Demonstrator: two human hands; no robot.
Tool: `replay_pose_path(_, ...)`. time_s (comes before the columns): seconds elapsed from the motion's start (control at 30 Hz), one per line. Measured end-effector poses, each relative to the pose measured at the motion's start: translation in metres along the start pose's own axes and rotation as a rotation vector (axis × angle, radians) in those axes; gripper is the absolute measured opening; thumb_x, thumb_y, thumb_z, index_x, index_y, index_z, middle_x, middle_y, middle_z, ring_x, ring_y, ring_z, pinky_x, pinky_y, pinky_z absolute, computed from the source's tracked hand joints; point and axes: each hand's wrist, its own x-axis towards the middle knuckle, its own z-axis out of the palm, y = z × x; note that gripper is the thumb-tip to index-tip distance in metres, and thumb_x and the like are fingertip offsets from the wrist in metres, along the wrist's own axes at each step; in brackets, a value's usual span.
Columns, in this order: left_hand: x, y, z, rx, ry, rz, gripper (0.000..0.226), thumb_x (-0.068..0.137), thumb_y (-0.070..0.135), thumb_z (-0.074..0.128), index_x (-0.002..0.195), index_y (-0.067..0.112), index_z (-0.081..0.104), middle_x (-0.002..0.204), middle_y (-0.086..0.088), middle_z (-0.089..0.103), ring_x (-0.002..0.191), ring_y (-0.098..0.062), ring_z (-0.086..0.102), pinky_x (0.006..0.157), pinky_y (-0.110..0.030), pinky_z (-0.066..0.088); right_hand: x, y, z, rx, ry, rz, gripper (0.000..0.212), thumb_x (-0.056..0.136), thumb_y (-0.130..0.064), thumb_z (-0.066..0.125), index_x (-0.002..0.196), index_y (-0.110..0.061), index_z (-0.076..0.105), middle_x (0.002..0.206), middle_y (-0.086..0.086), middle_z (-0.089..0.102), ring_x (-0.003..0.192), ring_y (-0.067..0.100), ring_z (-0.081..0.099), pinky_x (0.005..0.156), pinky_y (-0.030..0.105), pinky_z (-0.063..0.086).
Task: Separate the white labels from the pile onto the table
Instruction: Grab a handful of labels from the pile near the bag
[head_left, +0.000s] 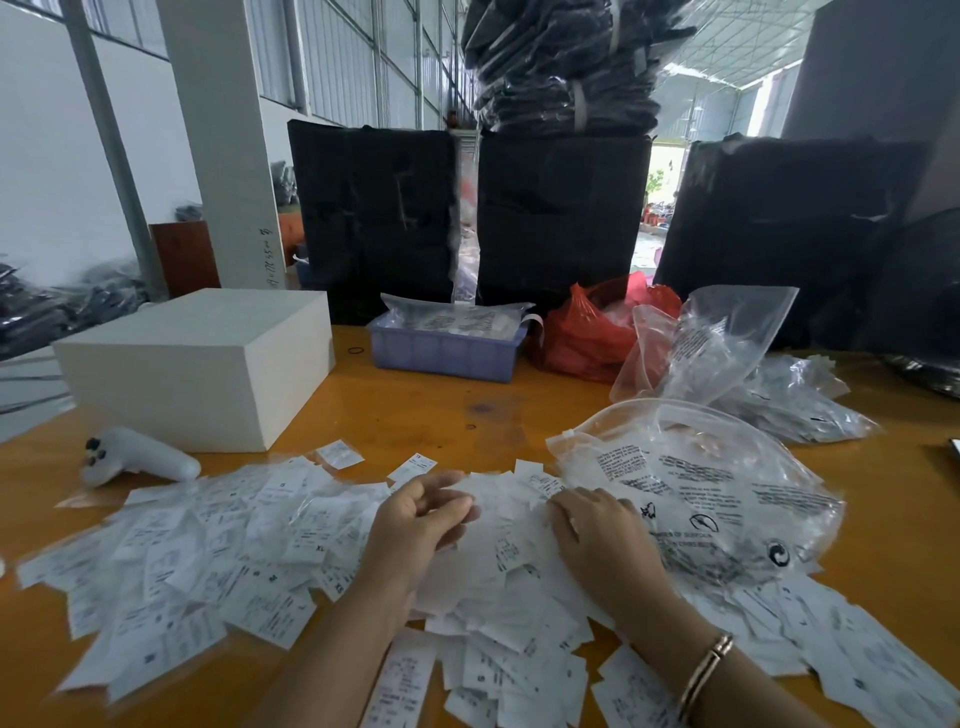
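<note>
A wide pile of small white printed labels (249, 551) covers the near part of the orange table (415, 410), from the left edge across to the lower right. My left hand (421, 525) hovers over the middle of the pile with its fingers loosely curled; I cannot tell if a label sits between them. My right hand (597, 535) lies palm down on the labels, fingers fairly straight, beside a clear printed plastic bag (717, 499). A few single labels (340, 453) lie apart just beyond the pile.
A white box (197, 369) and a white handheld controller (135, 457) stand at the left. Behind are a blue tray (441, 353) of bagged items, a red plastic bag (587, 332), more clear bags (769, 384) at the right, and tall black wrapped bundles (374, 218).
</note>
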Motion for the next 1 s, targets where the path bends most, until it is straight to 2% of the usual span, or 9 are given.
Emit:
replay_pose_path(0.13,-0.001,0.0,0.001,-0.017,-0.013,-0.029,0.015,0.083,0.009,0.07,0.094,0.019,0.071,0.083,-0.004,0.075,0.079,-0.013,0.072,0.062,-0.018,0.053,-0.004,-0.004,0.0,0.479,0.135,0.199,0.01,0.097,-0.024,0.046,0.092,-0.03,0.052,0.077,-0.005,0.063,0.058,0.01,0.053,0.054,0.027,0.043)
replay_pose_path(0.2,-0.001,0.001,0.002,-0.045,-0.007,-0.039,0.012,0.08,0.011,0.072,0.089,0.019,0.073,0.081,-0.005,0.075,0.075,-0.013,0.071,0.062,-0.018,0.053,-0.005,-0.006,-0.001,0.638,0.124,0.262,0.016,0.097,-0.022,0.049,0.092,-0.037,0.047,0.079,-0.004,0.065,0.06,0.013,0.06,0.054,0.031,0.048)
replay_pose_path(0.3,-0.003,0.003,0.004,-0.069,-0.014,-0.052,0.015,0.07,0.023,0.077,0.084,0.018,0.075,0.076,-0.003,0.074,0.067,-0.009,0.068,0.061,-0.019,0.053,-0.007,-0.007,-0.002,0.817,0.124,0.26,0.026,0.094,-0.012,0.054,0.106,-0.034,0.048,0.071,-0.002,0.063,0.06,0.007,0.062,0.052,0.02,0.05)
replay_pose_path(0.43,-0.006,0.005,0.006,-0.09,-0.037,-0.041,0.022,0.056,0.04,0.075,0.074,0.027,0.076,0.065,0.003,0.068,0.061,-0.004,0.064,0.062,-0.019,0.05,-0.008,-0.007,-0.004,0.818,0.165,0.216,0.031,0.094,-0.005,0.051,0.113,-0.026,0.063,0.07,-0.006,0.061,0.047,0.002,0.055,0.047,0.012,0.042)
replay_pose_path(0.5,-0.007,0.005,0.007,-0.052,-0.054,-0.017,0.025,0.056,0.045,0.074,0.075,0.028,0.075,0.064,0.005,0.067,0.062,-0.003,0.063,0.063,-0.019,0.05,-0.009,-0.011,-0.004,0.751,0.157,0.154,0.03,0.094,-0.002,0.049,0.109,-0.019,0.069,0.078,-0.01,0.059,0.057,0.0,0.058,0.053,0.01,0.043)
replay_pose_path(0.6,-0.009,0.005,0.009,0.025,-0.11,0.009,0.028,0.058,0.049,0.072,0.08,0.031,0.074,0.068,0.007,0.068,0.066,-0.003,0.064,0.066,-0.018,0.05,-0.01,-0.02,-0.003,0.743,0.077,0.07,0.026,0.095,-0.014,0.053,0.115,-0.026,0.064,0.09,-0.015,0.056,0.077,-0.01,0.057,0.065,0.005,0.042)
replay_pose_path(0.67,-0.011,0.006,0.01,0.042,-0.184,0.019,0.03,0.061,0.048,0.072,0.085,0.032,0.074,0.076,0.007,0.072,0.071,-0.005,0.067,0.066,-0.017,0.051,-0.009,-0.024,-0.003,0.739,-0.01,0.043,0.018,0.092,-0.026,0.058,0.106,-0.026,0.069,0.084,-0.012,0.06,0.076,-0.008,0.055,0.064,0.007,0.041)
replay_pose_path(0.77,-0.012,0.007,0.012,0.013,-0.211,0.013,0.03,0.063,0.044,0.073,0.091,0.032,0.074,0.087,0.004,0.074,0.077,-0.007,0.069,0.064,-0.016,0.051,-0.008,-0.024,-0.003,0.83,-0.003,0.083,0.013,0.088,-0.022,0.065,0.078,-0.026,0.073,0.067,-0.005,0.062,0.065,0.007,0.056,0.063,0.022,0.044)
replay_pose_path(1.0,-0.012,0.007,0.013,-0.095,-0.172,-0.001,0.024,0.06,0.037,0.075,0.081,0.026,0.075,0.09,-0.001,0.074,0.089,-0.014,0.069,0.067,-0.02,0.051,-0.01,-0.022,-0.007,1.016,0.097,0.153,0.022,0.086,-0.011,0.066,0.081,-0.031,0.072,0.068,-0.015,0.067,0.062,-0.002,0.059,0.06,0.009,0.043)
